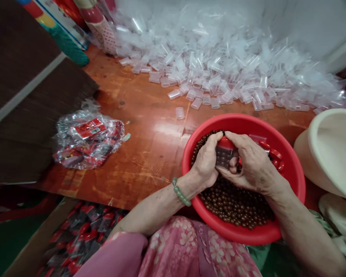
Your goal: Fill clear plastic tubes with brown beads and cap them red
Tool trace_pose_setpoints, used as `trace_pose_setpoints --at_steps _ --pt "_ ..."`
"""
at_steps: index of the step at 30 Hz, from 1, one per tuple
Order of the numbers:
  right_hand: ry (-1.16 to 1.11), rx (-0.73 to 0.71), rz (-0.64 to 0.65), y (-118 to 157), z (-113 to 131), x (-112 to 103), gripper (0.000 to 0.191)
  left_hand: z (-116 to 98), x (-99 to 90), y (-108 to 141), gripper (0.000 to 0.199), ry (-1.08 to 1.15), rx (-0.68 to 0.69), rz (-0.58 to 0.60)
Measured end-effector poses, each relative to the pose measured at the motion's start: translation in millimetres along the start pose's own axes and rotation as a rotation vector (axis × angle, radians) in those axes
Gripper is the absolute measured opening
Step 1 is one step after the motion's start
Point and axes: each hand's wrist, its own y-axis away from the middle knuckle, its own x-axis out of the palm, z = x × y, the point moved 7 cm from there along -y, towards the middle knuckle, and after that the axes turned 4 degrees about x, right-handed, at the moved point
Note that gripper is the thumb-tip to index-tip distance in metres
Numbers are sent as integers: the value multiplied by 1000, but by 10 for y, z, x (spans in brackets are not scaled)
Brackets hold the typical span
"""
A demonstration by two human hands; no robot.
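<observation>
Both of my hands grip one small clear plastic box (224, 156) with a red cap, filled with dark brown balls. My left hand (205, 161) holds its left side, thumb up at the cap. From the right, my right hand (252, 163) closes round it, its thumb also at the cap. Below them a red basin (300, 181) holds many shiny brown balls (236, 206). Several red caps (275, 154) and a clear case lie inside the basin by its right wall, partly hidden behind my right hand.
A big heap of clear plastic cases (219, 73) covers the back of the wooden table (144, 127). A plastic bag of red-labelled packs (89, 138) lies at left. At right stands a cream bucket (308, 150). Filled red-capped boxes (83, 234) lie below the table's front edge.
</observation>
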Motion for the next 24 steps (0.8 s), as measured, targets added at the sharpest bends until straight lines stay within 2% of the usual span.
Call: trace_pose_setpoints --at_steps 3,7,12,19,24 --pt "-119 66 55 2 -59 23 73 55 37 27 49 70 -137 124" --pt "-215 74 81 3 -94 40 64 79 -19 58 54 113 -190 178" --pt "-114 68 106 -7 -109 54 61 117 23 72 76 57 -217 296" --pt "113 -52 59 -3 -15 13 58 184 20 49 65 12 -199 240" --pt "109 -100 13 5 -28 -27 46 176 68 70 58 -34 -200 225"
